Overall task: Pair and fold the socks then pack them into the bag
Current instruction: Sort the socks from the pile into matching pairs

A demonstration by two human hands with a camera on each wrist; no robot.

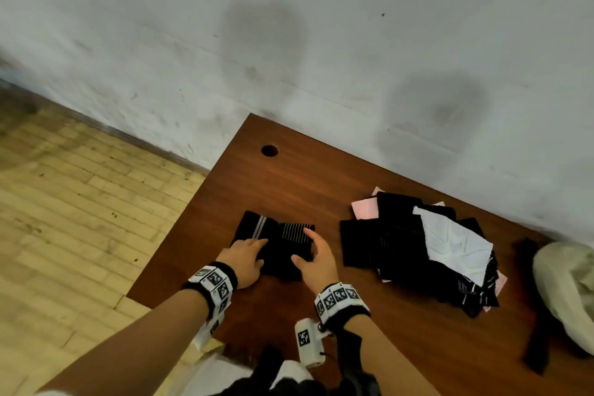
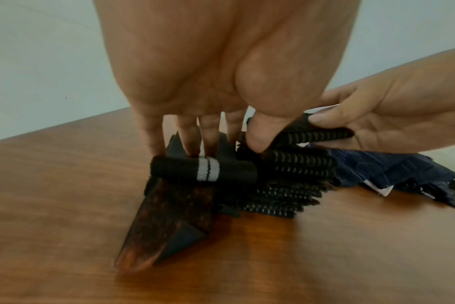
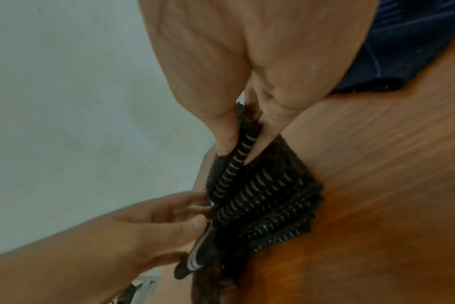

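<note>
Two black socks lie together near the table's left edge: one with a grey double band (image 1: 257,228) (image 2: 208,169) and one with fine white stripes (image 1: 294,233) (image 2: 296,162). My left hand (image 1: 257,251) (image 2: 210,150) presses its straight fingers down on the banded sock, its thumb against the striped one. My right hand (image 1: 303,244) (image 3: 237,154) pinches a raised fold of the striped sock (image 3: 260,191) between thumb and finger. The beige bag (image 1: 565,292) sits at the table's far right edge.
A loose pile of black, white and pink socks (image 1: 418,244) lies to the right of my hands. A black strap (image 1: 533,309) runs beside the bag. The brown table (image 1: 289,180) has a cable hole (image 1: 269,150) near its back corner, against the wall.
</note>
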